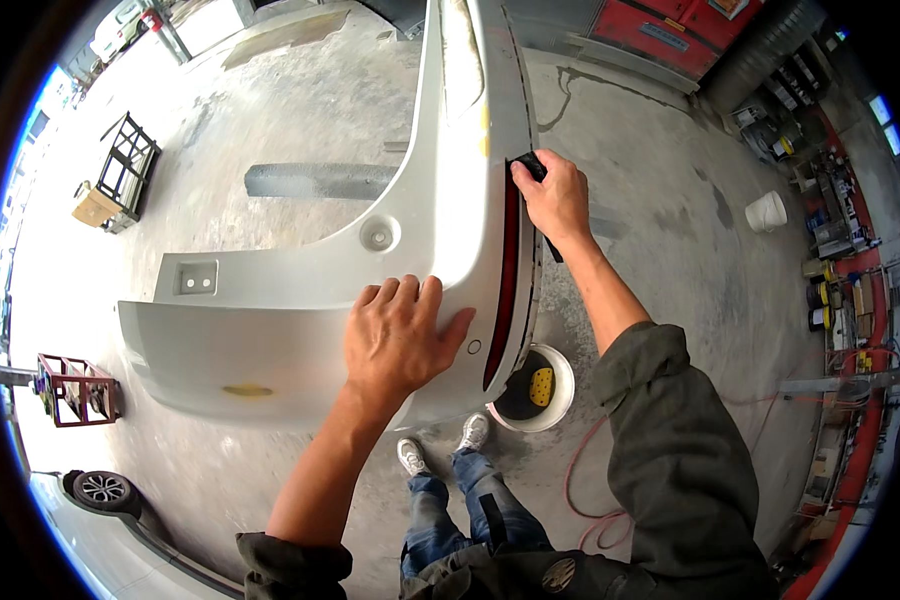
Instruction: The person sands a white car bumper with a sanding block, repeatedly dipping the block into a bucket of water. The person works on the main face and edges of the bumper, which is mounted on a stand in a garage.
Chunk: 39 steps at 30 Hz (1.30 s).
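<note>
A white car bumper (240, 335) stretches in front of me, with a yellow-brown patch (247, 390) on its left face and another yellowish mark near its upper corner. My left hand (398, 335) rests palm down on the bumper, its fingers extended. On the right side, my right hand (553, 192) grips a small black pad (530, 166) against the bumper's edge, at the top of a long red reflector strip (507, 270). My fingers partly cover the pad, so its exact kind is unclear.
A white bucket (562, 398) holding a yellow sponge (541, 386) stands below the bumper's right corner. A red hose (575, 470) lies on the floor right of my feet. Another white bucket (766, 212) stands farther right, before cluttered shelving. Metal frames (78, 390) stand left.
</note>
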Each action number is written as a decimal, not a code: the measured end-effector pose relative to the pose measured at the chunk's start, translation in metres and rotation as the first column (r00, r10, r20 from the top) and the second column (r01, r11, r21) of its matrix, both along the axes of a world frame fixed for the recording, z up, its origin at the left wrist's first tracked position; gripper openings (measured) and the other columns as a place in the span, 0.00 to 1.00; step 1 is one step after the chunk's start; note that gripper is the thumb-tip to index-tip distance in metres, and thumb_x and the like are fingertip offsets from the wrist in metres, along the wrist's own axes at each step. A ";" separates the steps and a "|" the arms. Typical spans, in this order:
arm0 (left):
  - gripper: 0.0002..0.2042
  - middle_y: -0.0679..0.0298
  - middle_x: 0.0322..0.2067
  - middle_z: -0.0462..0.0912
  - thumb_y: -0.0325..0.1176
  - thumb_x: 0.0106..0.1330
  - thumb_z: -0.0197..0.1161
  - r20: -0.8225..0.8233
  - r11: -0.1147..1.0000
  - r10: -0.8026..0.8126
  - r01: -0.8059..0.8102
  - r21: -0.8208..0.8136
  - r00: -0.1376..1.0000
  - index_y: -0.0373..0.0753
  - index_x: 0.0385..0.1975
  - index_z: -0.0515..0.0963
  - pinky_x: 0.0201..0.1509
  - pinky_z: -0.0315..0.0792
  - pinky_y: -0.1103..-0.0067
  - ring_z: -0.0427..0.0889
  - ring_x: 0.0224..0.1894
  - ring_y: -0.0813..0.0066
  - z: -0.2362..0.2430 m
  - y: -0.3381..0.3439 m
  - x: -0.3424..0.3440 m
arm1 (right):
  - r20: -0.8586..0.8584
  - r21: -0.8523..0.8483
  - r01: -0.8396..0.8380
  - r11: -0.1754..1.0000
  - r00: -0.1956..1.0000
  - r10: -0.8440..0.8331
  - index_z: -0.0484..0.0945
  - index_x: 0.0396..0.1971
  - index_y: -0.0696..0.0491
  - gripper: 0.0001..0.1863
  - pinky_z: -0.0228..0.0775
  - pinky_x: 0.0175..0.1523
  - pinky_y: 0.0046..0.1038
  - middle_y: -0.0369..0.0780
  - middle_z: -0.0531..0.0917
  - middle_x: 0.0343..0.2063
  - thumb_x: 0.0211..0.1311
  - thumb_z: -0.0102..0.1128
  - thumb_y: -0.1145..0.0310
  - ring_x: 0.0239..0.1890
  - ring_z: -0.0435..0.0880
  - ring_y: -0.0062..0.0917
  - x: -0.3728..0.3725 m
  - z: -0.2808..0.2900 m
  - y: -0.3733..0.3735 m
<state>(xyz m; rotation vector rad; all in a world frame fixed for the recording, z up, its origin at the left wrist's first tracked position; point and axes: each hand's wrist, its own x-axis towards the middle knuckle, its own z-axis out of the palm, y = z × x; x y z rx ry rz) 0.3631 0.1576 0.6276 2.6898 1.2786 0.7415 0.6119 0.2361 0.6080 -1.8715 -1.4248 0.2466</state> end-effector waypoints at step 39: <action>0.17 0.63 0.21 0.76 0.46 0.59 0.70 -0.036 0.999 0.007 -0.005 0.045 0.999 0.37 0.26 0.76 0.32 0.72 0.71 0.80 0.26 0.64 -0.004 -0.002 0.004 | -0.176 -0.057 0.209 0.976 0.960 -0.216 0.80 0.26 0.58 0.09 0.75 0.33 0.37 0.47 0.84 0.23 0.49 0.69 0.69 0.27 0.84 0.44 -0.079 -0.061 -0.176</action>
